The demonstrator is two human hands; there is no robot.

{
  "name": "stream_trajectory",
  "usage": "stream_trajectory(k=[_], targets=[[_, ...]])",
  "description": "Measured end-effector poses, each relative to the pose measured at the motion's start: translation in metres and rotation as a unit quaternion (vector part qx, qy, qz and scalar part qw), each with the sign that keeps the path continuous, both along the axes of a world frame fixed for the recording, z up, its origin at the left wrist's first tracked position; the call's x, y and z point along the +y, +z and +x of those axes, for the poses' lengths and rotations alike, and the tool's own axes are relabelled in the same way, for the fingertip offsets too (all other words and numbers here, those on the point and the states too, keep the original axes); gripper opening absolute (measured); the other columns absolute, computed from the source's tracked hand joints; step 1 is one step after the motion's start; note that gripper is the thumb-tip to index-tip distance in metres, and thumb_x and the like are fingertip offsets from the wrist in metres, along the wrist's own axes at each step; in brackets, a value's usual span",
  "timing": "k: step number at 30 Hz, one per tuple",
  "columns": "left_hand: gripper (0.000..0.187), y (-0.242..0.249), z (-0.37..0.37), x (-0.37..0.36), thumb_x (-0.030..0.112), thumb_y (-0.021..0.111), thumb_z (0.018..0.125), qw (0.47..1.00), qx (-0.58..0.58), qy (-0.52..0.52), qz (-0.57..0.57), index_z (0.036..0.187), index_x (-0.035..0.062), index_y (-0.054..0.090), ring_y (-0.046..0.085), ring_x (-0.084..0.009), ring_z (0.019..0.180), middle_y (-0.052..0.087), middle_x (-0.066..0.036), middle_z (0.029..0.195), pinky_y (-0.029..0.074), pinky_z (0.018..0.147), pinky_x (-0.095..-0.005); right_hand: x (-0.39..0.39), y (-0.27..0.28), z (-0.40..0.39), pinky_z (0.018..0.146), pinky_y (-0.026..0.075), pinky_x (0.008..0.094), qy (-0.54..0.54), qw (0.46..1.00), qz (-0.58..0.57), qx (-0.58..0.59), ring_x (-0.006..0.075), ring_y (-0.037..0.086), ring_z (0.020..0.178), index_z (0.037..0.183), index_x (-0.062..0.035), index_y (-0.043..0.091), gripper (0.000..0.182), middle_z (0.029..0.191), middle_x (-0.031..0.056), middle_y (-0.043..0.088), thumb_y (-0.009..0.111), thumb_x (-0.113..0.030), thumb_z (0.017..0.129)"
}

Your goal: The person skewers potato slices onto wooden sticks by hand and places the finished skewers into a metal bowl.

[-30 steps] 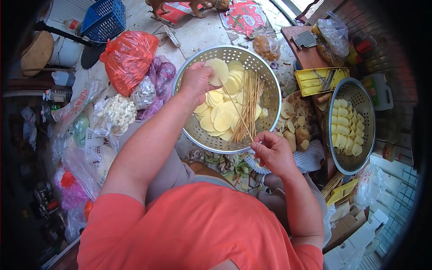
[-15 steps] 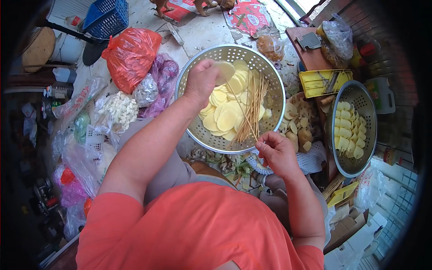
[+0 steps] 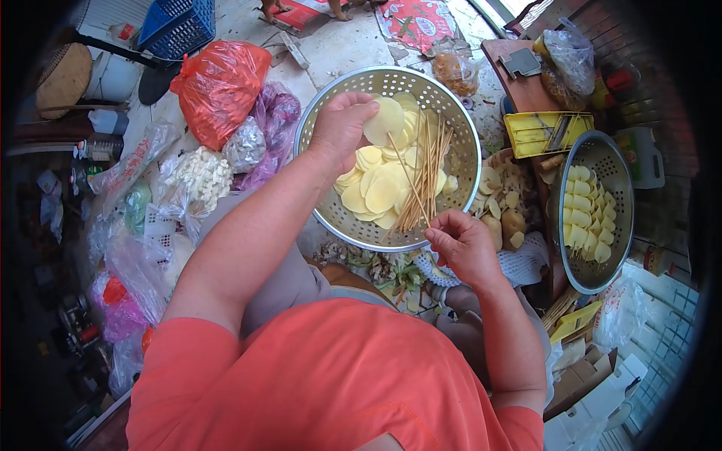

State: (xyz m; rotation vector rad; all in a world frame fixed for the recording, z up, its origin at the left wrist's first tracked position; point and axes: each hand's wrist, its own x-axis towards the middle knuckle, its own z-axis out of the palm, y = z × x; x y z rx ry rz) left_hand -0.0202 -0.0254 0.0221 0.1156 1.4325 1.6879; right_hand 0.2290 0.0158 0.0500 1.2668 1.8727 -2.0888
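As fingers (image 3: 449, 221) pinch, the skewer (image 3: 410, 180) points forward-left.

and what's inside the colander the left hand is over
Pale slices, with thin sticks lying across some. The lower slices and the floor of the colander beneath them are covered.

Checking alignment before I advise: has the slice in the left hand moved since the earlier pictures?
Yes, slightly: judged against the colander, the slice has moved right, toward the loose sticks.
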Motion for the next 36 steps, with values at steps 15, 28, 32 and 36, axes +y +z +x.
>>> stream_trajectory(k=[15,28,32,36], targets=[[0.03,0.009,0.043,-0.007,0.024,0.066,0.083,0.944,-0.018,-0.312,-0.109,0.101,0.0024,0.055,0.063,-0.0193,0.078,0.059,-0.008,0.091,0.054,0.067,-0.0308,0.019,0.003,-0.013,0.041,0.042,0.0209,-0.081,0.996,-0.033,-0.001,0.007,0.051,0.047,0.098,-0.001,0.062,0.017,0.065,0.0009,0.056,0.065,-0.007,0.083],[0.032,-0.038,0.06,-0.027,0.003,0.061,0.07,0.583,0.574,-0.486,-0.307,0.099,0.0,0.049,0.059,-0.0325,0.089,0.052,-0.017,0.098,0.05,0.073,-0.0415,0.016,0.01,-0.004,0.039,0.038,0.0198,-0.062,0.998,-0.019,0.017,0.0047,0.048,0.046,0.094,-0.0016,0.063,0.012,0.063,-0.0012,0.055,0.063,-0.007,0.083],[0.035,-0.036,0.062,-0.024,0.003,0.061,0.069,0.593,0.563,-0.476,-0.323,0.101,-0.0002,0.049,0.059,-0.0329,0.089,0.052,-0.019,0.1,0.05,0.073,-0.0416,0.015,0.01,-0.002,0.04,0.038,0.0193,-0.048,0.998,-0.028,0.022,0.0042,0.048,0.046,0.094,-0.0016,0.063,0.012,0.063,-0.0016,0.054,0.063,-0.007,0.084],[0.038,-0.036,0.058,-0.017,0.004,0.061,0.069,0.583,0.536,-0.501,-0.349,0.104,0.0,0.05,0.06,-0.0325,0.091,0.052,-0.019,0.102,0.051,0.073,-0.0408,0.014,0.009,-0.002,0.04,0.038,0.0193,-0.039,0.999,-0.022,0.008,0.0041,0.047,0.047,0.095,-0.0016,0.063,0.013,0.062,-0.0021,0.053,0.063,-0.007,0.084]])
